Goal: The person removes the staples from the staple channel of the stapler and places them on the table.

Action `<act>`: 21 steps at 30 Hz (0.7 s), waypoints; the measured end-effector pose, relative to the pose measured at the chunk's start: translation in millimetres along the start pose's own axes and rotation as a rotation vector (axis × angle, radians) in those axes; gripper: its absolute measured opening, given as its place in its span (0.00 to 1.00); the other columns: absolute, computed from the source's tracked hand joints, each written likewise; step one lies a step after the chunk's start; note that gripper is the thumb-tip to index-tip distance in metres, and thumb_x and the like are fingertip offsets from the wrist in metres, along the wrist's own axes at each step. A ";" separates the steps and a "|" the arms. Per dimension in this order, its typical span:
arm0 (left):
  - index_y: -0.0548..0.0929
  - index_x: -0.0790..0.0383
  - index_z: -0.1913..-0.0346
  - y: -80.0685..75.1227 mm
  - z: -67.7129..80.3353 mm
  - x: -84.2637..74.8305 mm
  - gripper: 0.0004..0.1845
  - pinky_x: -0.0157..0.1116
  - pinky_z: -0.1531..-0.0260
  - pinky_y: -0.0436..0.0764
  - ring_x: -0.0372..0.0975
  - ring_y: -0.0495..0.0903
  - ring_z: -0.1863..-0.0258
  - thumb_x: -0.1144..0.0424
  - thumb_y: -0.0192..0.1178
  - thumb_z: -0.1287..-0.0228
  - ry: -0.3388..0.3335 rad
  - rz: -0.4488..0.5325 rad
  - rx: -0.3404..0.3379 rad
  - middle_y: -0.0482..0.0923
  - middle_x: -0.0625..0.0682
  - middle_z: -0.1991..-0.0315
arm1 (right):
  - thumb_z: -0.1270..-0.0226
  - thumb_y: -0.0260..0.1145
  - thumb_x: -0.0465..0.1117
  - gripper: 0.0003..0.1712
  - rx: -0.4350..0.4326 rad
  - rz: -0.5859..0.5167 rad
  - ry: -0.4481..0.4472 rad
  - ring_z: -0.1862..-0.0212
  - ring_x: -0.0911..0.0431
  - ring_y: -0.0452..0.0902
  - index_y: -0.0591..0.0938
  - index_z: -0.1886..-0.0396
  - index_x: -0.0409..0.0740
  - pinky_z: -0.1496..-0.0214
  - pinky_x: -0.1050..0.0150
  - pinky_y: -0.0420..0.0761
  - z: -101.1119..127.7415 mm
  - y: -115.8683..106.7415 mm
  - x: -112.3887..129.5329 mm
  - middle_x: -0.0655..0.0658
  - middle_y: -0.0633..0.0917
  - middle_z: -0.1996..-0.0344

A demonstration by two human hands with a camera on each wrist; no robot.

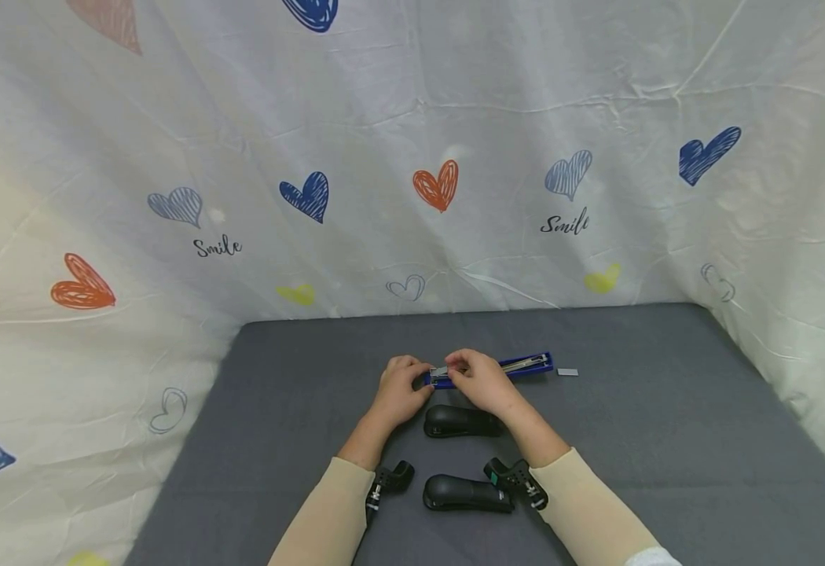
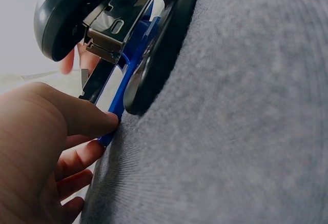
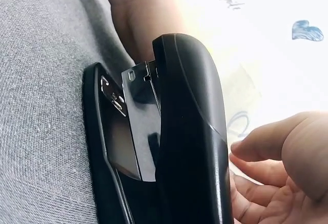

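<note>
Both my hands are on the open blue stapler at the far middle of the grey desk.

My left hand (image 1: 404,387) pinches the near left end of the blue stapler (image 1: 492,369), fingertips curled against its blue edge, while my right hand (image 1: 479,379) curls over the metal magazine just beside it, so the two hands sit close together on the same tool. The stapler lies flat and unfolded, its long arm stretching away to the right. A small strip of staples (image 1: 567,372) rests just off the stapler's right end, apart from it. A black stapler (image 1: 460,421) lies just on my side of the blue stapler, and a second black stapler (image 1: 466,494) lies nearer still, between my wrists.
</note>
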State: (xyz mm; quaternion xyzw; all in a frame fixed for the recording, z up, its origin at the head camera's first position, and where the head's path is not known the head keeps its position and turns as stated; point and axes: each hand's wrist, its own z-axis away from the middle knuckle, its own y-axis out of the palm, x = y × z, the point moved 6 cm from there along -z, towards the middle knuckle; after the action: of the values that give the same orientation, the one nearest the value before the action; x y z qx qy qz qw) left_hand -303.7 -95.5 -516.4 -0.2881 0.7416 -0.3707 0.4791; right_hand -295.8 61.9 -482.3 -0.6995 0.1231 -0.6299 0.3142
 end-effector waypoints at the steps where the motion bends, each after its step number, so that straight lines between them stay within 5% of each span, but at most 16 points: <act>1: 0.84 0.53 0.52 0.1 0.0 0.0 0.15 0.46 0.48 0.66 0.43 0.68 0.50 0.58 0.66 0.43 -0.003 0.001 0.002 0.75 0.46 0.59 | 0.31 0.60 0.41 0.16 0.003 -0.010 0.001 0.60 0.57 0.78 0.80 0.46 0.44 0.62 0.59 0.77 0.2 0.3 -0.4 0.49 0.82 0.55; 21: 0.84 0.52 0.52 0.2 0.1 -0.3 0.15 0.47 0.47 0.64 0.43 0.68 0.49 0.58 0.66 0.43 -0.001 0.007 0.007 0.75 0.46 0.60 | 0.39 0.69 0.42 0.10 -0.145 -0.104 0.049 0.62 0.58 0.80 0.87 0.58 0.46 0.62 0.59 0.79 -4.5 -4.3 -12.9 0.52 0.86 0.63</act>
State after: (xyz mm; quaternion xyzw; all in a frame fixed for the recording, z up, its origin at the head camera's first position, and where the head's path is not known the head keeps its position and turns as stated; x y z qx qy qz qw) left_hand -303.5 -95.1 -516.5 -0.2842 0.7411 -0.3714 0.4817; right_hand -303.3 71.3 -490.1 -0.7103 0.1394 -0.6516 0.2266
